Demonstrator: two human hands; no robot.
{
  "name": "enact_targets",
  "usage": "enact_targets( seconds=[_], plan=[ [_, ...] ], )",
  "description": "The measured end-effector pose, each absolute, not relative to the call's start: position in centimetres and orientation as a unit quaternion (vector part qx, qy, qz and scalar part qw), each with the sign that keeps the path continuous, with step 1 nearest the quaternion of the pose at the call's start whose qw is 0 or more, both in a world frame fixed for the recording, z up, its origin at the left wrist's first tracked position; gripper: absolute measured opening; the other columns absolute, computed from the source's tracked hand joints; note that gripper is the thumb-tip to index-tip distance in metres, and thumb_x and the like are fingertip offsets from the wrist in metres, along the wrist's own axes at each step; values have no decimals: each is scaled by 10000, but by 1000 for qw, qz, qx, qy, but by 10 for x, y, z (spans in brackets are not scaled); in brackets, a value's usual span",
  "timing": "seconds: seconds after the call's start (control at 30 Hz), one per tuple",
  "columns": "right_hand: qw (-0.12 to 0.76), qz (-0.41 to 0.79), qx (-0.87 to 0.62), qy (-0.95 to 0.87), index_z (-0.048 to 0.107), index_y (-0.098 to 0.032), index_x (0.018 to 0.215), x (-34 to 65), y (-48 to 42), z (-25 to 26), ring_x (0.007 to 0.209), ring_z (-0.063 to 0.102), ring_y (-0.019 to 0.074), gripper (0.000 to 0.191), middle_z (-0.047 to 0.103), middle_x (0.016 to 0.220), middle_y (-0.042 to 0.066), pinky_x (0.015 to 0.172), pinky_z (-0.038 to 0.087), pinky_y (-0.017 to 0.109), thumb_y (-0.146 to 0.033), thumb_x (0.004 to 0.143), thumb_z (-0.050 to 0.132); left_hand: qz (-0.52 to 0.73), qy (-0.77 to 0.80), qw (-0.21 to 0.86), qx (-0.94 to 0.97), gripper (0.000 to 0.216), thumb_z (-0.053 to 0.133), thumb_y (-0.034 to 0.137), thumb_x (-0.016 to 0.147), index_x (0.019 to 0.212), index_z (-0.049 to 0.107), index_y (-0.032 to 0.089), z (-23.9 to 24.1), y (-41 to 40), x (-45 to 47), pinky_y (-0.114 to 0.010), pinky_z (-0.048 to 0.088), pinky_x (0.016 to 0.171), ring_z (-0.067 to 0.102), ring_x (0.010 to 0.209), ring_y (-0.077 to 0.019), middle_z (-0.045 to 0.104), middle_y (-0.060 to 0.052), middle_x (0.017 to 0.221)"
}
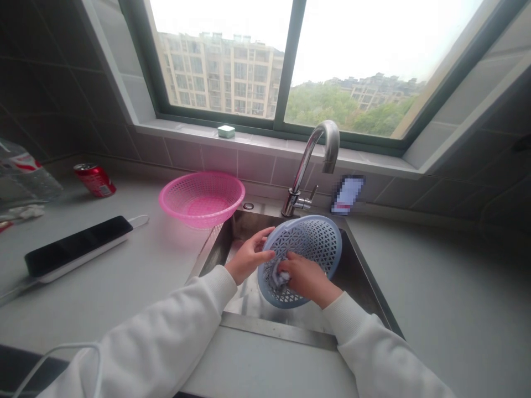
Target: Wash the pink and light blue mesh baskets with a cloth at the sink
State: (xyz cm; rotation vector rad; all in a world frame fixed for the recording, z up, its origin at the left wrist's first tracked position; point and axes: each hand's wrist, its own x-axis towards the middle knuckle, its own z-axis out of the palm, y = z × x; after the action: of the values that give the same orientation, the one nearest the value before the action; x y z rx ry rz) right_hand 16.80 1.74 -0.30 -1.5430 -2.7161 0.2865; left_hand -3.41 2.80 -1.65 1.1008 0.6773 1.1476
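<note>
Centre frame, over the sink: your left hand grips the rim of the blue basket, tilted on edge. Your right hand is closed on a cloth pressed inside it. Pink basket sits upper left.

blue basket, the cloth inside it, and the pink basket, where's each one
blue basket [311, 240]: head view, open mesh near its upper rim
cloth [277, 275]: head view, pale wad pressed on the mesh
pink basket [202, 202]: head view, inner mesh
</note>
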Motion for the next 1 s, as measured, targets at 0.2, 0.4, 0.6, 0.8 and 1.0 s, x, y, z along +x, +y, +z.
enact_targets(
  seconds=[0.2,0.4,0.6,0.8,1.0],
  plan=[
    [7,21,-699,-715,712,-239,1118,188,34,7,1014,704,333,343,637,1179,153,737,555,411,-131,880,489,466,335,630,523,916,898,348,627,1462,546,216,-19,29,-35,-508,432,1093,611,1224,-357,674,-128,1308],
    [330,-17,-567,-755,708,-190,1150,187,36,2,1315,574,346,373,613,1364,178,1080,491,499,-101,809,585,447,338,619,550,910,870,294,653,1489,522,200,-20,27,-33,-498,422,1114,616,1226,-344,667,-135,1339],
    [204,159,-393,-882,737,-232,1100,163,22,-5,1156,675,250,475,733,1193,77,1006,535,370,-9,714,573,459,353,595,557,884,864,304,661,1474,542,180,-22,26,-33,-466,456,1088,602,1253,-352,643,-144,1406],
    [-36,136,-542,-828,779,-279,1029,175,25,-3,988,720,273,345,746,1117,72,755,536,325,-99,827,565,461,355,624,522,883,880,312,662,1470,550,174,-20,30,-34,-485,438,1114,613,1255,-356,652,-147,1407],
    [223,4,-659,-718,698,-220,1233,193,40,5,1196,648,323,379,624,1372,153,953,541,430,-166,878,575,466,338,647,500,888,897,309,654,1467,555,214,-21,31,-35,-485,465,1077,630,1225,-347,683,-124,1352]
  ],
)
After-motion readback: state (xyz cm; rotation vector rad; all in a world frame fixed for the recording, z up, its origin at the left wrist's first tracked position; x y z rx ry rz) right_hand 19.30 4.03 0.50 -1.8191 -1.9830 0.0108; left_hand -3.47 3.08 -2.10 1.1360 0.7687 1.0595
